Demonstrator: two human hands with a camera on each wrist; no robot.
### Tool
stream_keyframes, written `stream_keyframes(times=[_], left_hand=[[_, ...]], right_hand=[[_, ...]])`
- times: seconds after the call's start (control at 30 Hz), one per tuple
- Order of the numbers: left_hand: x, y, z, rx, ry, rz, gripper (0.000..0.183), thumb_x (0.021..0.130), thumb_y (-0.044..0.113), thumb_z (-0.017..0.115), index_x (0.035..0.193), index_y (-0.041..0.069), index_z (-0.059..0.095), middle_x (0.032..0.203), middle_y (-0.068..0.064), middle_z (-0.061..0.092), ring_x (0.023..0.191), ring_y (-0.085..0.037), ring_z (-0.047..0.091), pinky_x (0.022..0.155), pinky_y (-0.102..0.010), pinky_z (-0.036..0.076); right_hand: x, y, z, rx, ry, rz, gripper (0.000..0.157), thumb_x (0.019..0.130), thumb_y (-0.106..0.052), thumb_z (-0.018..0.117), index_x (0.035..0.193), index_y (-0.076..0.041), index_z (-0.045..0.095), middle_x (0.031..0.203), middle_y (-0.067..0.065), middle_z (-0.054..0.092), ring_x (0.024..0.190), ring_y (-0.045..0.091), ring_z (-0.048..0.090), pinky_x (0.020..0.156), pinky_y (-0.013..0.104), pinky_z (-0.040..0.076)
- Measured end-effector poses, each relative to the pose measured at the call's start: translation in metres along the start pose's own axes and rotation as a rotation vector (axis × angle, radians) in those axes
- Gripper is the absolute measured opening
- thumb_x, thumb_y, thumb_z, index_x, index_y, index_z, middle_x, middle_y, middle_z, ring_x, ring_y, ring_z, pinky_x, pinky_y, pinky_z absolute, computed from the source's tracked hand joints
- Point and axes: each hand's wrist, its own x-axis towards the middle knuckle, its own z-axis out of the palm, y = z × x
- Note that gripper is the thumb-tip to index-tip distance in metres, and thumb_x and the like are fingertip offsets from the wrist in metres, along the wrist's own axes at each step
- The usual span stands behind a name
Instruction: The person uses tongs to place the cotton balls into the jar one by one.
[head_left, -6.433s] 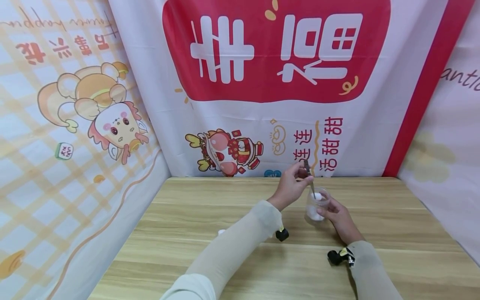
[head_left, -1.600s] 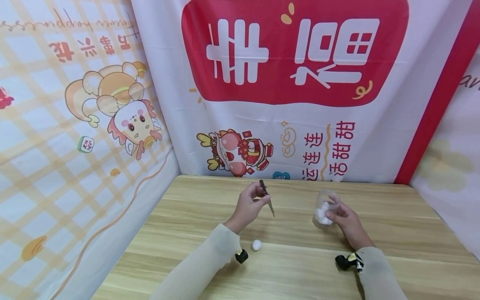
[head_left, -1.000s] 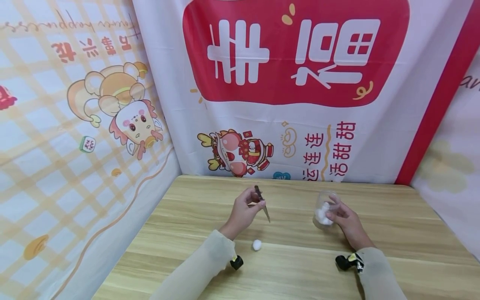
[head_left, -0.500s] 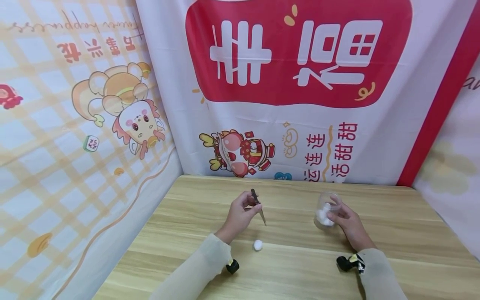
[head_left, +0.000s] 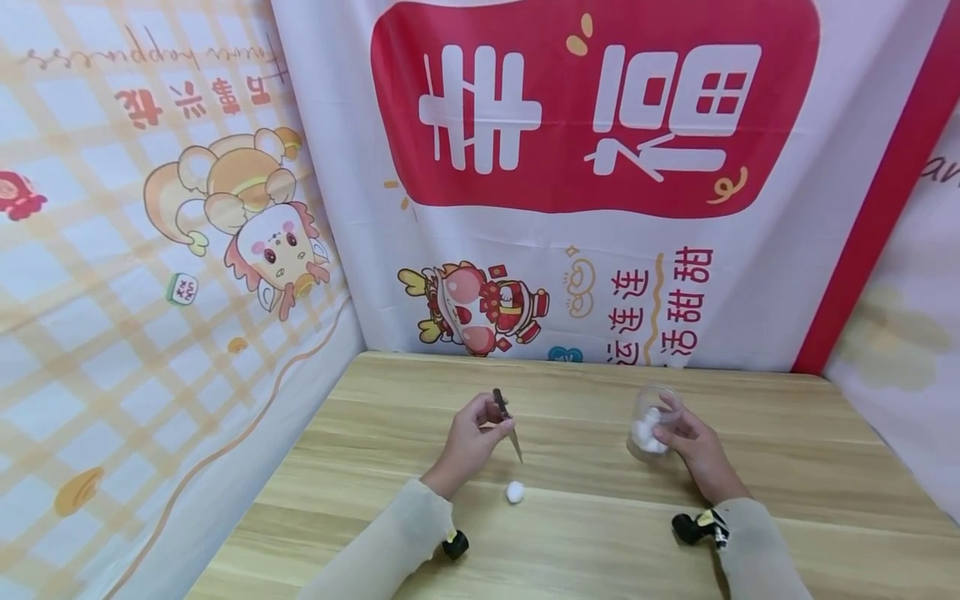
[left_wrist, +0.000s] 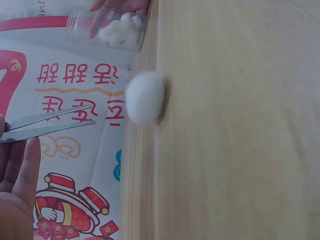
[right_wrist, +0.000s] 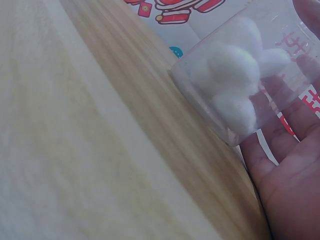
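My left hand pinches a pair of tweezers with a dark upper end and a silver tip pointing down. In the left wrist view the two prongs of the tweezers stand apart with nothing between them. A single white cotton ball lies on the table just below the tips, not touching them. My right hand holds a clear plastic jar around its side. Several cotton balls lie in the jar, seen through its wall.
The wood-grain table meets a printed cloth backdrop at its far edge. A checkered cloth hangs along the left side. Each wrist carries a small black camera, such as the left one.
The tweezers first dipped into the jar; my left hand then came left, and over the last second sinks nearer to the loose cotton ball. My right hand keeps holding the jar.
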Motion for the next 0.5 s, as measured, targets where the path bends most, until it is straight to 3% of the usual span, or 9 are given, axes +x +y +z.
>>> stream_keyframes(times=[0.3,0.5], left_hand=[[-0.006,0.0,-0.002,-0.008,-0.011,-0.03,0.025,0.088,0.002,0.07,0.111,0.005,0.06,0.095,-0.015,0.065,0.09,-0.028,0.065,0.077,-0.031,0.059],[-0.017,0.023,-0.003,0.019,-0.019,-0.025,0.024,0.088,-0.004,0.068,0.11,0.003,0.06,0.094,-0.018,0.064,0.088,-0.03,0.064,0.076,-0.03,0.058]], right_hand=[[0.0,-0.002,0.002,0.025,-0.003,-0.009,0.066,0.094,-0.027,0.067,0.151,-0.022,0.036,0.138,-0.002,0.053,0.112,0.004,0.054,0.09,0.012,0.039],[-0.002,-0.005,0.002,0.005,-0.007,-0.004,0.07,0.093,-0.028,0.067,0.153,-0.017,0.031,0.142,0.005,0.049,0.111,0.003,0.053,0.09,0.012,0.039]])
